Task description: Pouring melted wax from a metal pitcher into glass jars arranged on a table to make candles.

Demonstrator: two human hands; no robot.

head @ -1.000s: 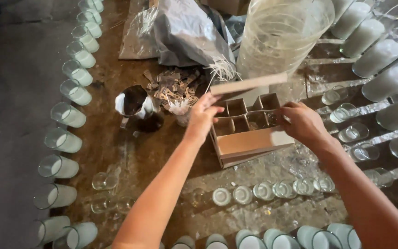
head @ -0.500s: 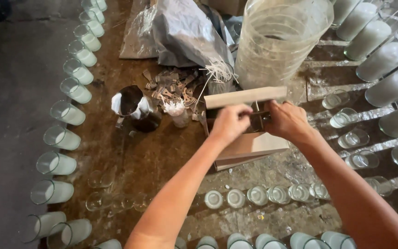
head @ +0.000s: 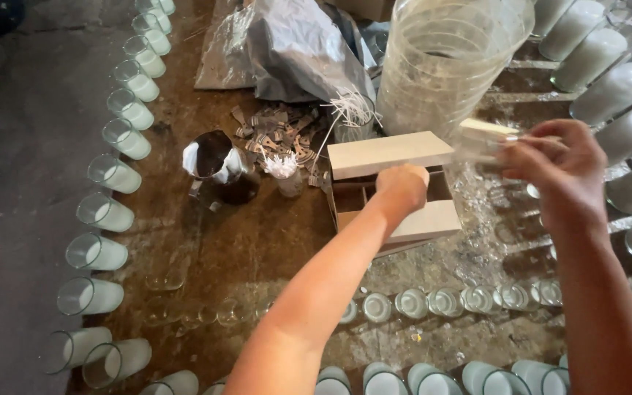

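Note:
A brown cardboard box (head: 433, 218) with inner dividers stands open on the dirty floor, its flap (head: 389, 152) raised. My left hand (head: 402, 186) reaches down into a compartment with curled fingers; what it touches is hidden. My right hand (head: 559, 170) is raised to the right of the box, above the floor. It is closed on an empty clear glass (head: 477, 143), which is blurred by motion.
Glasses filled with white wax (head: 115, 174) line the left, bottom and right sides. A row of small empty glasses (head: 440, 301) lies in front of the box. A metal pitcher (head: 213, 167), wick tabs (head: 276, 133), a grey bag (head: 294, 51) and a tall clear container (head: 440, 58) lie behind.
My right hand has lifted out of the box and moved up to the right with a clear glass. My left hand has gone deeper into the box.

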